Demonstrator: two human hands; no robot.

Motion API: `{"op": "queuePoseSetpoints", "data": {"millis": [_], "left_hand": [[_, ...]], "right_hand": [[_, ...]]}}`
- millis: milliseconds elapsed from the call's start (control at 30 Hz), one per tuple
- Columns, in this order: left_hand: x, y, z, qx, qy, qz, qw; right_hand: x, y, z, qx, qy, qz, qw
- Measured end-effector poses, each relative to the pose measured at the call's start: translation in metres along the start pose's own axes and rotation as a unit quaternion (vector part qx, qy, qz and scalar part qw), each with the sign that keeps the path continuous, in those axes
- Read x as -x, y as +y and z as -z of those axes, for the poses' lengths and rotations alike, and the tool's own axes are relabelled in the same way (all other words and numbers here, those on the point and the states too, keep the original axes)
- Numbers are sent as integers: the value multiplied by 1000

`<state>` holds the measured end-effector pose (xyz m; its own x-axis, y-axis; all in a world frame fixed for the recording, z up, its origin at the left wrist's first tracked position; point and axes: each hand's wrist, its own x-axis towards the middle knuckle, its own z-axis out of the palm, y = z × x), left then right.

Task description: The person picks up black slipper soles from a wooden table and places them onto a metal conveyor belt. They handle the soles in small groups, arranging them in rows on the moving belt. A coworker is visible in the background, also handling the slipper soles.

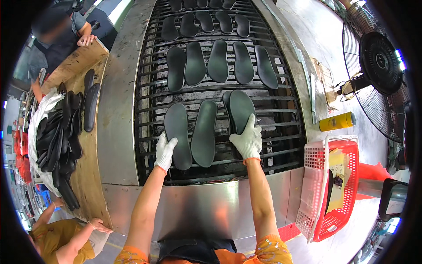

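Both my hands wear white knit gloves over a conveyor of dark metal bars (281,131). My left hand (165,152) grips the lower left edge of a dark green-grey shoe insole (176,127), thumb on its top. My right hand (247,140) has its fingers closed on the lower part of another insole (242,108). Partly beneath that one lies a further insole (227,103), mostly covered. Between my hands an untouched insole (205,132) lies flat on the bars. Beyond these, a row of several insoles (218,61) lies crosswise, with more rows farther up.
Left stands a wooden-sided table (90,176) with a heap of dark insoles (57,136); a co-worker's hand (86,40) rests on its far edge, another's (100,225) at its near corner. Right are a yellow cylinder (337,122), a red-and-white basket (313,189) and a black fan (380,64).
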<state>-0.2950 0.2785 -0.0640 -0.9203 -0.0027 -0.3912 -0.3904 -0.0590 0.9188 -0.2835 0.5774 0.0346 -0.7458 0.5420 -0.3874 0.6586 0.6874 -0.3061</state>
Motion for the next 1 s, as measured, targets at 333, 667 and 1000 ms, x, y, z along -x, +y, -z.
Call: {"op": "queuePoseSetpoints", "data": {"millis": [333, 667, 1000], "left_hand": [[-11, -4, 2, 52, -10, -12, 999], [-20, 1, -1, 20, -10, -46, 999], [-26, -2, -4, -59, 52, -91, 993]], "right_hand": [[-50, 52, 18, 0, 84, -6, 996], [-45, 40, -3, 16, 45, 20, 999], [-92, 89, 13, 28, 181, 9, 983]]}}
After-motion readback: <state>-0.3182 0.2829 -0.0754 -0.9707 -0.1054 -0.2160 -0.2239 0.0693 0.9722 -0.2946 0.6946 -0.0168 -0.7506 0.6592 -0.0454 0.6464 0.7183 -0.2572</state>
